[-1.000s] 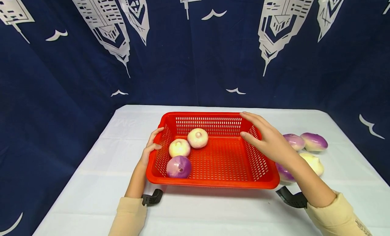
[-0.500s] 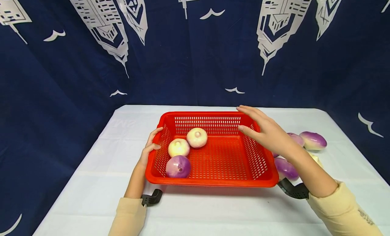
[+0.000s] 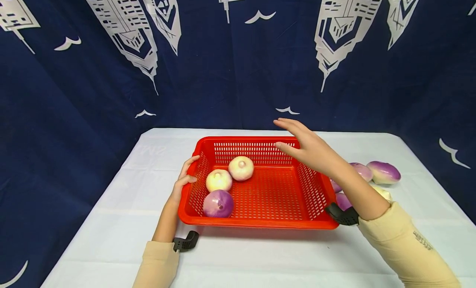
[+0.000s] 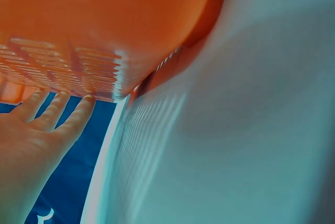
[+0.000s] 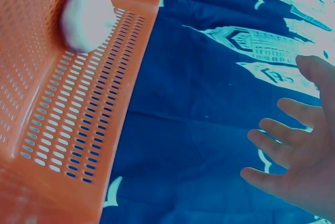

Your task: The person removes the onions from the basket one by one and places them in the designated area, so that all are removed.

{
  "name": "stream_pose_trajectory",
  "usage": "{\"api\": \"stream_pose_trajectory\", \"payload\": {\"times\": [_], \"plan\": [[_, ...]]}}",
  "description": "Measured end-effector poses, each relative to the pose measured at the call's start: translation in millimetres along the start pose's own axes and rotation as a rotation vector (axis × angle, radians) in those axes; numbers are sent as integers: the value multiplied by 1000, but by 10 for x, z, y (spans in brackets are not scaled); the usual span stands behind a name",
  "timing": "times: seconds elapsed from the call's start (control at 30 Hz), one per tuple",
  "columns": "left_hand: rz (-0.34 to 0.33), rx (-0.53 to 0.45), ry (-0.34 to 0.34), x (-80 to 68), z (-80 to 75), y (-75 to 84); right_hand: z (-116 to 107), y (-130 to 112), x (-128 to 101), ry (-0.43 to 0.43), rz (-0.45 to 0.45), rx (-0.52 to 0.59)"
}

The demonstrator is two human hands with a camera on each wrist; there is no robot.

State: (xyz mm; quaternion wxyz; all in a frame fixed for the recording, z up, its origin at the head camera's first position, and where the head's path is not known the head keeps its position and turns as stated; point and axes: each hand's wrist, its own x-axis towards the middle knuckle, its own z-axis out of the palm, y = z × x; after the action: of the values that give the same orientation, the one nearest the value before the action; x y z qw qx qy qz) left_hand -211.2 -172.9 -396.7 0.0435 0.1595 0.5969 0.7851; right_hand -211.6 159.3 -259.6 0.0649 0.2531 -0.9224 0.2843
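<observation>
A red plastic basket [image 3: 260,223] sits on the white table. Inside it, at the left, lie two white onions [image 3: 219,180] [image 3: 241,168] and one purple onion [image 3: 218,203]. My left hand [image 3: 184,176] rests on the basket's left rim; in the left wrist view its straight fingers [image 4: 57,111] lie against the basket's outer wall [image 4: 104,25]. My right hand [image 3: 299,145] hovers above the basket's far right corner, fingers spread, holding nothing. In the right wrist view the right hand [image 5: 298,156] hangs in the air beside the basket wall [image 5: 78,130], with a white onion [image 5: 86,17] inside.
Right of the basket on the table lie more onions: purple ones [image 3: 384,172] [image 3: 359,171] [image 3: 342,200] and a white one [image 3: 383,193], partly hidden by my right forearm. A dark blue printed curtain [image 3: 238,65] closes off the back and sides.
My right hand has risen from the basket's right rim and moved left and away, over the far right corner. The left hand and the onions have not moved.
</observation>
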Motion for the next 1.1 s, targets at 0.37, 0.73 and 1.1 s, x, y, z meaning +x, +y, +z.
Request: {"api": "stream_pose_trajectory", "payload": {"times": [0.37,0.73,1.1], "plan": [[-8,-6,13,-8,10,-1,329,17,348,-45,-76,-63],[7,-11,0,-2,12,2,740,120,650,-170,-60,-95],[4,-4,-6,-7,2,8,1001,219,804,-353,-40,-39]]}}
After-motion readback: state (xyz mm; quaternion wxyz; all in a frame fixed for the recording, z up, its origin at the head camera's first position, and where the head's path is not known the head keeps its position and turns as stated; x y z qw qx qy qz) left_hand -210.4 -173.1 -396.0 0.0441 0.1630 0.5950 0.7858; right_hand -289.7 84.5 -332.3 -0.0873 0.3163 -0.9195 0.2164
